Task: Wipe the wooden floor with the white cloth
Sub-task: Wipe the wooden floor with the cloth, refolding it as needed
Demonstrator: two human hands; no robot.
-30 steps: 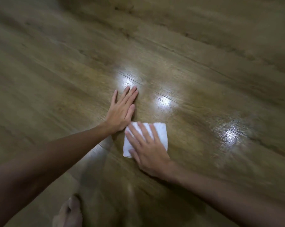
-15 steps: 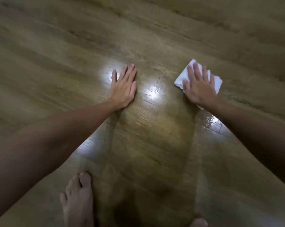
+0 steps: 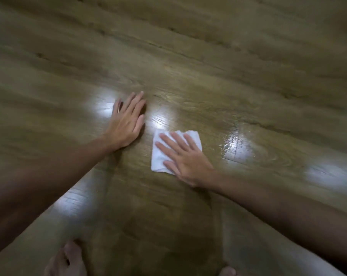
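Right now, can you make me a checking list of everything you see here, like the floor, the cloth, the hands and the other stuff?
Surface: brown wooden plank floor, glossy, with bright light reflections and a wet-looking patch.
Job's things: folded white cloth, flat on the floor.
Clutter: nothing seen.
Grippers: left hand flat on bare floor, fingers straight; right hand pressing the cloth, fingers spread.
Cables: nothing seen.
Surroundings: bare foot at the bottom edge, toes of another beside it; picture edges blurred.
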